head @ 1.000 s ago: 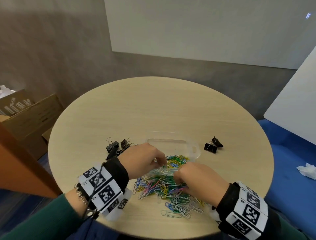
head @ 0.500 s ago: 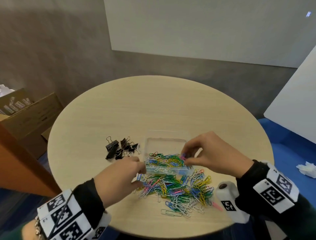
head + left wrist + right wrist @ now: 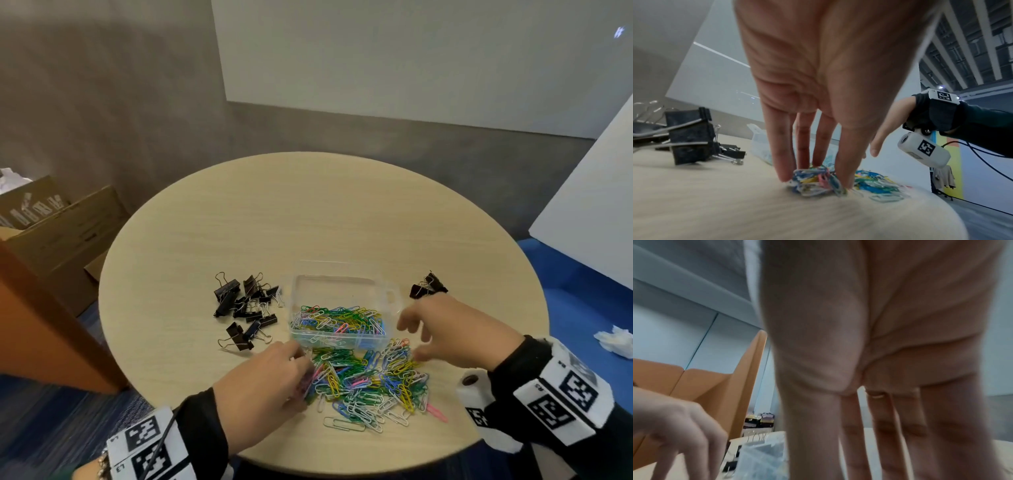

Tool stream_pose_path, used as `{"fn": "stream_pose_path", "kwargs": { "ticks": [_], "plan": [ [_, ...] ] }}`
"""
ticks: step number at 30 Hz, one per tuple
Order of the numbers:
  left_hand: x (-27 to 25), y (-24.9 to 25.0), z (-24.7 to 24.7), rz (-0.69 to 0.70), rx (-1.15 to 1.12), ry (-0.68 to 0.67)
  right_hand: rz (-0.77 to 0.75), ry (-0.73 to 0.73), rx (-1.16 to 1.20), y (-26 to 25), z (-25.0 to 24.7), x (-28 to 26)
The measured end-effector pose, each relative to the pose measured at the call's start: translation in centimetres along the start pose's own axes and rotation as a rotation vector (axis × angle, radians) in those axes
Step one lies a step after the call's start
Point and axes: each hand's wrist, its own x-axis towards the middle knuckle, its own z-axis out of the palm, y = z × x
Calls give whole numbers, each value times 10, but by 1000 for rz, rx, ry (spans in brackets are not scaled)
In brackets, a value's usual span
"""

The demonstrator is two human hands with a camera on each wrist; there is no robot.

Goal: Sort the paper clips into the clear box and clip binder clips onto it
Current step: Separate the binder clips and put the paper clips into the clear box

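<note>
The clear box [image 3: 329, 278] stands open in the middle of the round table [image 3: 308, 212], partly filled with coloured paper clips [image 3: 337, 320]. A loose pile of paper clips [image 3: 373, 382] lies just in front of it. My left hand [image 3: 305, 365] is at the pile's left edge. In the left wrist view my left hand [image 3: 816, 177] pinches a clump of clips [image 3: 813, 183] against the table between fingers and thumb. My right hand [image 3: 412, 342] hovers right of the box, fingers spread, holding nothing. Black binder clips [image 3: 246, 305] lie left of the box, and two more binder clips [image 3: 428, 287] to its right.
Cardboard boxes [image 3: 58, 226] and an orange partition [image 3: 41, 325] stand left of the table. A blue seat [image 3: 589, 308] with crumpled tissue [image 3: 616, 339] lies to the right, under a leaning white board [image 3: 589, 205].
My right hand has left the box's near right corner, drawn back to the right and spread open. My left hand slid from the box's near left corner onto the pile.
</note>
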Motion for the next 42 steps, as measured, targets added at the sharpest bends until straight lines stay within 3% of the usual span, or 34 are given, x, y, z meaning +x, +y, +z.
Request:
{"fn": "stream_pose_path", "kwargs": {
  "ticks": [3,6,9,15,26,30,38,42],
  "plan": [
    [3,3,0,35,-30,47,70,-139,-23,1,17,1],
    [13,7,1,100,-42,57,69,-164,11,-2,30,1],
    [25,11,5,148,-7,6,48,-123,37,-4,37,6],
    [38,16,-3,102,66,2,7,-12,126,6,34,14],
    [38,7,-15,76,17,14,15,20,149,20,3,13],
    [34,3,-27,89,-47,60,16,70,164,23,-21,6],
    [37,-5,-65,95,-166,181,-120,325,290,2,-35,16],
    [48,-13,-78,88,-199,287,-164,285,339,-4,-22,22]
  ]
}}
